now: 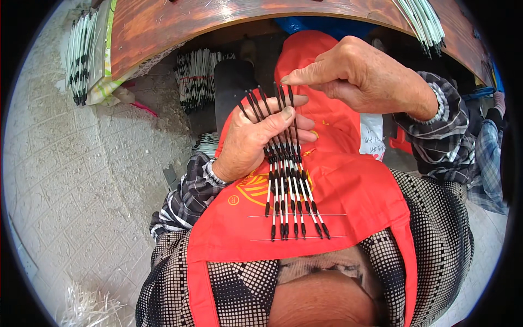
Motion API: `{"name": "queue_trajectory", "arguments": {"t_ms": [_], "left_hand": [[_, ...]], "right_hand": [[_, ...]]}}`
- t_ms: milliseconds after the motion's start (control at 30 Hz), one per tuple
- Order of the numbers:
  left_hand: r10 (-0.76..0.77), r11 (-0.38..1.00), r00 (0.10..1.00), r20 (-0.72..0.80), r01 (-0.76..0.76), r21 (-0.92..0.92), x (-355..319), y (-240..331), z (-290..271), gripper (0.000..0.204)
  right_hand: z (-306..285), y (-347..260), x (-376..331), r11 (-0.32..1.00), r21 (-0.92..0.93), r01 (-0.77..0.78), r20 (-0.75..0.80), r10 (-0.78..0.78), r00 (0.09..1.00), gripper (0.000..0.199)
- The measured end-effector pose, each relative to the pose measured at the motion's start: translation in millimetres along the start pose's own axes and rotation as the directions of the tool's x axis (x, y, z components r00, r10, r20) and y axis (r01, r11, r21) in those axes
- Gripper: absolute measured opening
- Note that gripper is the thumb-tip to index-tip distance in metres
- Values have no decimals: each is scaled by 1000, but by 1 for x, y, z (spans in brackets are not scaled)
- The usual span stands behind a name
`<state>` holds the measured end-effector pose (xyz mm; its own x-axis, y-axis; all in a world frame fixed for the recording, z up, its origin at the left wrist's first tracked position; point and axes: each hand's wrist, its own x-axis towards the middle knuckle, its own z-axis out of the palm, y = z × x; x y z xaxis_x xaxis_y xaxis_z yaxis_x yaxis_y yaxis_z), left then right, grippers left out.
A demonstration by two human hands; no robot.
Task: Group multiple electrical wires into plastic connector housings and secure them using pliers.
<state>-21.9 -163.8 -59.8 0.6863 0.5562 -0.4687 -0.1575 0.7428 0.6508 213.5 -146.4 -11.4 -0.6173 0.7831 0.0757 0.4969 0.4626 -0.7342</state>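
Observation:
My left hand (248,136) is closed around a fan of thin black-and-white sticks (284,182), its thumb pressed across their black upper parts. The black tips stick up past the fingers; the banded lower ends spread toward my chest. Two fine straight wires (329,215) cross the lower ends. My right hand (370,76) is at the upper ends, fingers curled and the index finger reaching to the tip of one stick. Whether anything small is between its fingers is hidden. Under the sticks, a red apron (348,201) covers my lap.
Ahead curves a brown wooden table (180,24), with white sticks (422,24) at its right. More bundled sticks (197,79) stand below the table, and another bunch (81,60) is at its left edge. Clear strands (90,305) lie on the tiled floor. Another person's sleeve (487,158) appears at right.

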Motion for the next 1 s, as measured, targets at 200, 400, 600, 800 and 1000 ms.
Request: {"name": "queue_trajectory", "arguments": {"t_ms": [200, 400, 600, 800, 1000], "left_hand": [[-8, 998, 1000, 7, 8, 63, 0, 4, 5, 40], [-4, 1000, 998, 62, 6, -19, 2, -2, -6, 44], [-60, 987, 997, 55, 68, -145, 3, -4, -8, 50], [-42, 995, 992, 118, 52, -81, 2, -5, -15, 48], [-13, 995, 990, 141, 27, -95, 4, -5, -13, 46]], "right_hand": [[1, -3, 0, 998, -65, 24, -20, -26, 999, 30], [14, 8, -1, 984, 178, -30, -82, 45, 996, 30], [19, 18, 0, 966, 254, -41, -60, 58, 997, 27], [19, 13, 6, 949, 314, -30, -56, 50, 997, 23], [19, -1, 11, 920, 374, -116, -18, 132, 991, 15]]}}
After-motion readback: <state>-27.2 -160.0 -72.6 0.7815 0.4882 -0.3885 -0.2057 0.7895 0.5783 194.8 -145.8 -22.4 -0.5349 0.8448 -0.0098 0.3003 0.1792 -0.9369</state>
